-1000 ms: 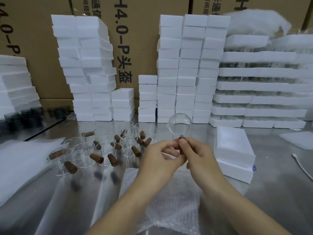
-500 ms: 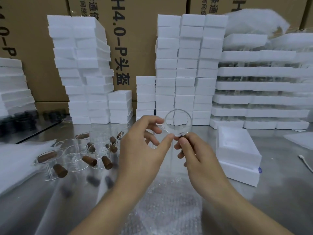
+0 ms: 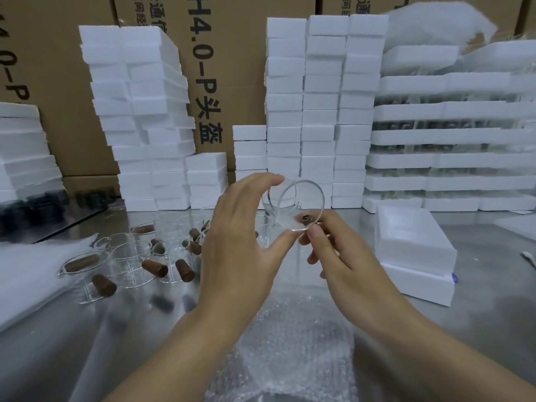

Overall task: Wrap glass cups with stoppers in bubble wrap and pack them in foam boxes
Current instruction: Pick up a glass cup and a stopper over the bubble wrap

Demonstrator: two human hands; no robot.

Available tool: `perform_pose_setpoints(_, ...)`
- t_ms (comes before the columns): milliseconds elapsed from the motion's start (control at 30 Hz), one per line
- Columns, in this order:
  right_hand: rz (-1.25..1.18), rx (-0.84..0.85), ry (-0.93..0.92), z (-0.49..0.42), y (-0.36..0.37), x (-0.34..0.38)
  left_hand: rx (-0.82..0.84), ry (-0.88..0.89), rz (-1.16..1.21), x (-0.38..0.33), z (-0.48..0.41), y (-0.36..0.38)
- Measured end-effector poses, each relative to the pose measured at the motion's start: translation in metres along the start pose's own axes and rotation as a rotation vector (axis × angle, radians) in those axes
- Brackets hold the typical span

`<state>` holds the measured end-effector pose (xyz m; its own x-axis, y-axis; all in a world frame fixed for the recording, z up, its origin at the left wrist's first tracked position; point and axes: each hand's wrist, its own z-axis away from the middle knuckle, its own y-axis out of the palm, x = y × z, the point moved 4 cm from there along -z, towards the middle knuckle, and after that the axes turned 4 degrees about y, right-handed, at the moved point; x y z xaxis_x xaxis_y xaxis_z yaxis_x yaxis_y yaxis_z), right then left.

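The left hand (image 3: 240, 245) was raised above the worktop (image 3: 478, 329) and held a glass cup (image 3: 300, 198) by its rim. The forefinger curved over the top and the thumb pressed up from below. The cup lay on its side in the air, its open mouth turned toward the camera. The right hand (image 3: 345, 256), its fingers curled, pinched at the lower edge of the same cup. A small dark stopper (image 3: 306, 218) showed through the glass just above the right thumb; whether the fingers touched it cannot be told.

Beneath both hands, on the side nearer the person, a sheet of bubble wrap (image 3: 290, 343) lay flat on the worktop. Left of the left hand stood a cluster of further glass cups (image 3: 130, 256), with brown stoppers (image 3: 155, 268) lying among them and against them. Farther left a pale foam sheet (image 3: 29, 271) rested on the worktop, and beyond it sat a group of dark round items (image 3: 37, 204), too blurred to identify.

Just right of the right hand, a white foam box (image 3: 414, 245) sat slightly askew on a second one. A white cable (image 3: 528, 258) lay at the far right edge.

Beyond the hands rose stacks of foam boxes (image 3: 319, 111), with a leaning stack (image 3: 139, 111) to the left. Layered foam trays (image 3: 449, 134) stood to the right. Printed cardboard cartons (image 3: 226, 68) stood behind them all.
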<state>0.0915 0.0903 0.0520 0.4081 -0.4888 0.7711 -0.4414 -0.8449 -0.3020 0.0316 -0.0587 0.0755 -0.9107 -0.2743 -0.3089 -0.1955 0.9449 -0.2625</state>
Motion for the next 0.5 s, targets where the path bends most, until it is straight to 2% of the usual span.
perform_pose_setpoints(167,0.004,-0.114,0.0,0.001,-0.006,-0.001,-0.077,-0.168,0.119,0.003,0.006,0.0)
perform_pose_setpoints(333,-0.003,-0.183,-0.023,0.0,-0.013,0.004,-0.056,-0.259,0.155,0.005,0.009,0.003)
perform_pose_setpoints(500,-0.067,-0.202,0.012,-0.006,-0.023,0.003,-0.047,-0.236,0.111,0.009,0.013,0.007)
